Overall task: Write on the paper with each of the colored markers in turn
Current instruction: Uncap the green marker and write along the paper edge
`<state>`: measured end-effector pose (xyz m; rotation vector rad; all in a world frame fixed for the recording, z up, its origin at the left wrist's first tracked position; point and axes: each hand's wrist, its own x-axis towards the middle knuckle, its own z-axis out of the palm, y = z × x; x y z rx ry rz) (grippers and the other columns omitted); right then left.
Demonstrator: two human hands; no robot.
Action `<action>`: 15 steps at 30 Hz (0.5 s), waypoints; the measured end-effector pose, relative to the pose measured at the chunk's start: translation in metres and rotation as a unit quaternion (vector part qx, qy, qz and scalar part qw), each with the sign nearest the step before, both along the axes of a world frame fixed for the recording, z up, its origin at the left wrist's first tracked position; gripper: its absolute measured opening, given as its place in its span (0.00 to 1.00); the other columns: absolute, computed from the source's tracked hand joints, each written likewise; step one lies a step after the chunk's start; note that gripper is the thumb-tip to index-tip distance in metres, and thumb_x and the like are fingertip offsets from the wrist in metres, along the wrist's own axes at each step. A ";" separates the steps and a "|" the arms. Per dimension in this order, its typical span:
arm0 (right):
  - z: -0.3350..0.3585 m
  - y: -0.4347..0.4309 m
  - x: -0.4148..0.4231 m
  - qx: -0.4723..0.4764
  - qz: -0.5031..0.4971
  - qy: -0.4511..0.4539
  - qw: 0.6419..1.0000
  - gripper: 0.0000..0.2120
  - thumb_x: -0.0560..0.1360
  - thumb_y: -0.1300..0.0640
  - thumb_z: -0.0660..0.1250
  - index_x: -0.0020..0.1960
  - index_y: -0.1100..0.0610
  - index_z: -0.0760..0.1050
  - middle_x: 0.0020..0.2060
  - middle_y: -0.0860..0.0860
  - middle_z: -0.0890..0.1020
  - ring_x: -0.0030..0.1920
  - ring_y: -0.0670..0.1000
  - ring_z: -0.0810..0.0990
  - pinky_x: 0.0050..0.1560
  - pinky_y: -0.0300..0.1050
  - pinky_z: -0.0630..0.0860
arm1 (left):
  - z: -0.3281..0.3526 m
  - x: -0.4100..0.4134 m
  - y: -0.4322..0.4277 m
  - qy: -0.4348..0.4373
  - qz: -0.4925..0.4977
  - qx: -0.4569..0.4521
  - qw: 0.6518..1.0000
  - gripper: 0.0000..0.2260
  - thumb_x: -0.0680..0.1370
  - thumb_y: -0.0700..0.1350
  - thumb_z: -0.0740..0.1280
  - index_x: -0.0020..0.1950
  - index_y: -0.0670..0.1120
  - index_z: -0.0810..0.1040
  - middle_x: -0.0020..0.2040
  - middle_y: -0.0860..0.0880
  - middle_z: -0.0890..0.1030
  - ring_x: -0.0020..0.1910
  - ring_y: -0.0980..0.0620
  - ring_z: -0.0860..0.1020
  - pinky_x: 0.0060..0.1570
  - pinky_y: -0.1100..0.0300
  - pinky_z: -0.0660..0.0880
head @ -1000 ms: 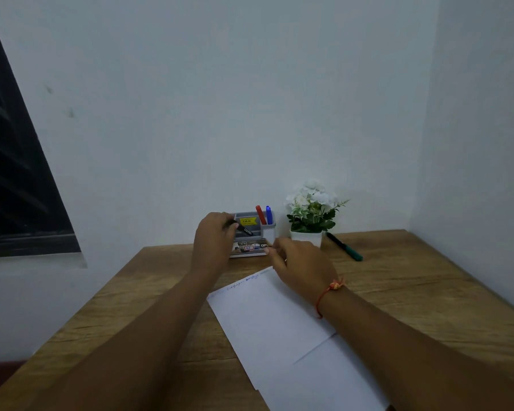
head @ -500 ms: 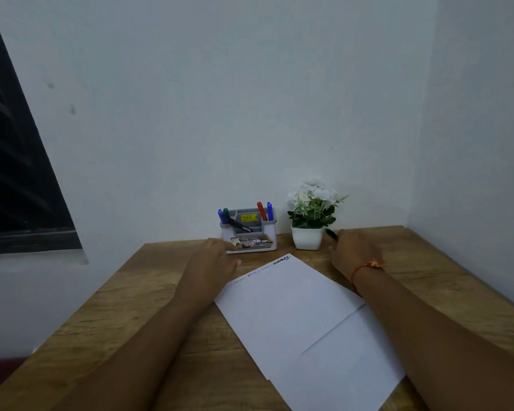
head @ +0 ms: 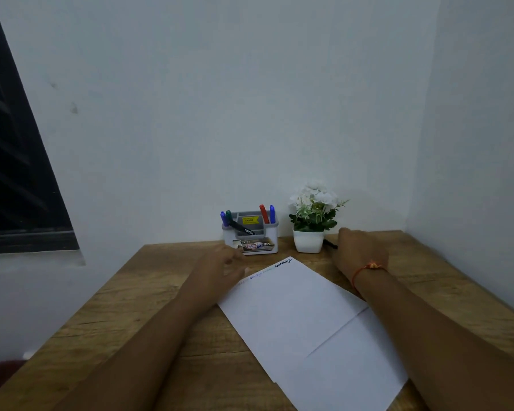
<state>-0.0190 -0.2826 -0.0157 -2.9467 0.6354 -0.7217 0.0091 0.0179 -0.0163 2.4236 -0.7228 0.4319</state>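
Observation:
A white paper (head: 309, 315) lies slanted on the wooden table (head: 137, 307), with a line of small writing (head: 283, 262) along its far edge. Behind it a grey-white holder (head: 251, 237) carries a blue marker (head: 223, 218), a green marker (head: 228, 216), a black marker (head: 244, 228), a red marker (head: 263, 213) and another blue marker (head: 272, 213). My left hand (head: 220, 266) rests relaxed at the paper's far left corner. My right hand (head: 358, 252) curls over a marker on the table (head: 330, 244), right of the plant; only its dark end shows.
A small white pot with white flowers (head: 310, 226) stands between the holder and my right hand. White walls close the table at the back and on the right. A dark window (head: 15, 179) is at the left.
My left hand left the holder after placing the black marker in it and came down beside the paper. My right hand moved off the paper to the marker behind the plant.

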 end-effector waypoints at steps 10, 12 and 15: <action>0.024 0.036 -0.010 0.111 0.244 -0.219 0.938 0.08 0.76 0.54 0.73 0.49 0.59 0.81 0.42 0.50 0.78 0.43 0.52 0.77 0.41 0.45 0.72 | 0.001 -0.004 -0.001 -0.009 -0.009 -0.063 0.998 0.11 0.76 0.50 0.71 0.58 0.51 0.81 0.51 0.56 0.79 0.50 0.58 0.77 0.50 0.62 0.75; 0.021 0.046 -0.011 0.110 0.299 -0.239 0.917 0.06 0.79 0.54 0.71 0.49 0.57 0.78 0.41 0.48 0.76 0.41 0.48 0.74 0.41 0.42 0.69 | 0.003 -0.005 -0.003 -0.009 -0.003 -0.084 0.996 0.10 0.77 0.50 0.70 0.57 0.51 0.81 0.49 0.57 0.78 0.48 0.60 0.76 0.47 0.64 0.73; 0.018 0.064 -0.014 0.138 0.369 -0.225 0.891 0.04 0.83 0.54 0.64 0.51 0.54 0.73 0.40 0.46 0.76 0.39 0.45 0.74 0.39 0.40 0.70 | 0.007 -0.008 -0.005 0.001 -0.005 -0.122 0.992 0.08 0.78 0.50 0.69 0.56 0.51 0.81 0.49 0.56 0.80 0.47 0.60 0.77 0.46 0.64 0.75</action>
